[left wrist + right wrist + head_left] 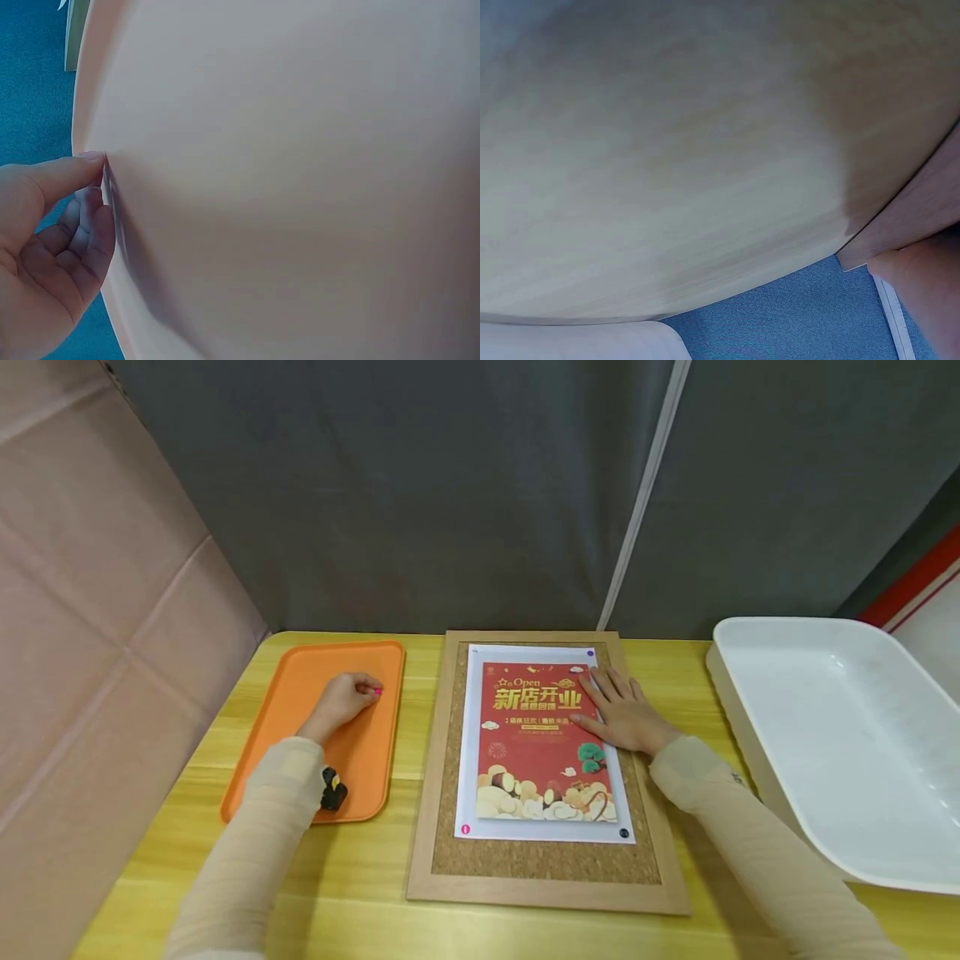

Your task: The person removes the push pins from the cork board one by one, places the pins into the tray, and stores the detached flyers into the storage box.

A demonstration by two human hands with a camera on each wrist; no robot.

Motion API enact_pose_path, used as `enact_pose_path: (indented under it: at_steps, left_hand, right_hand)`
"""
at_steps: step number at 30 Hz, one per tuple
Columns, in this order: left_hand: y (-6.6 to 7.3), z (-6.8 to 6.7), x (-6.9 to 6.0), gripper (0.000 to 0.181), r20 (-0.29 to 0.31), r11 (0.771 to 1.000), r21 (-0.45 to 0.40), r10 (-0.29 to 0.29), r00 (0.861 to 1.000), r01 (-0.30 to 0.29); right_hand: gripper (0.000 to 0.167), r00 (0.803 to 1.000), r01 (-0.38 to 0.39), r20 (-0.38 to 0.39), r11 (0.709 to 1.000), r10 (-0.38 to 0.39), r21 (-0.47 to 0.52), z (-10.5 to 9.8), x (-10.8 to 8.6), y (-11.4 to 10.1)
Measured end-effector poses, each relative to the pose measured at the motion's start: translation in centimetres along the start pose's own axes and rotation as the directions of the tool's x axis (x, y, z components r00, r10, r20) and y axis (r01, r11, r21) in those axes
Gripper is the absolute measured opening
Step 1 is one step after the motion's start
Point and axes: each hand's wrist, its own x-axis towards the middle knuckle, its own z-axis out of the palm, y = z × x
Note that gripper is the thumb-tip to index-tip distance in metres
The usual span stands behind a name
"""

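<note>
My left hand (347, 700) is over the right part of the orange tray (322, 681). Its thumb and fingertips pinch a small pink pushpin (377, 691). In the left wrist view that hand's (56, 240) curled fingers meet the tray surface, and the pin is hidden. My right hand (626, 714) lies flat with spread fingers on the right edge of a red poster (536, 743) and the corkboard (547, 860) under it. A pink pin (466, 829), a dark pin (624, 833) and a purple pin (591, 653) sit at the white sheet's corners.
On the tray, beside the left sleeve, is a small black item with yellow (333, 789). A large white bin (847, 693) stands at the right of the wooden table (360, 893). Behind the table hangs a grey curtain (412, 510); a pink cloth wall (97, 635) rises at left.
</note>
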Motion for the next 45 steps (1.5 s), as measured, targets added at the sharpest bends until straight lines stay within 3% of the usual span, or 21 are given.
enact_pose_path:
  at_steps: [13, 24, 30, 36, 45]
  left_hand:
    - [-0.3, 0.1, 0.6, 0.022, 0.009, 1.0, -0.007, 0.0, 1.0, 0.0]
    - [0.5, -0.1, 0.6, 0.025, 0.012, 1.0, -0.022, -0.019, 1.0, 0.019]
    - [2.1, -0.5, 0.5, 0.027, 0.022, 0.999, -0.013, 0.042, 0.999, -0.042]
    - [4.8, -0.6, -0.4, 0.031, 0.083, 0.994, -0.029, 0.109, 0.991, -0.107]
    - [8.8, 0.0, -2.3, 0.027, 0.173, 0.974, -0.066, 0.224, 0.959, -0.216]
  right_hand:
    - [0.084, 1.0, -0.016, 0.019, 1.0, 0.016, 0.007, -0.1, 0.0, 0.1]
    - [0.082, 1.0, -0.011, 0.01, 1.0, 0.011, 0.003, -0.3, -0.2, -0.3]
    - [0.082, 1.0, -0.019, 0.012, 1.0, 0.019, 0.013, -0.4, -0.3, -0.4]
    - [0.084, 0.999, -0.032, 0.016, 0.999, 0.032, 0.02, -0.3, -0.4, -0.3]
    - [0.088, 0.999, -0.037, 0.025, 0.995, 0.035, 0.095, -0.7, -1.1, -0.4]
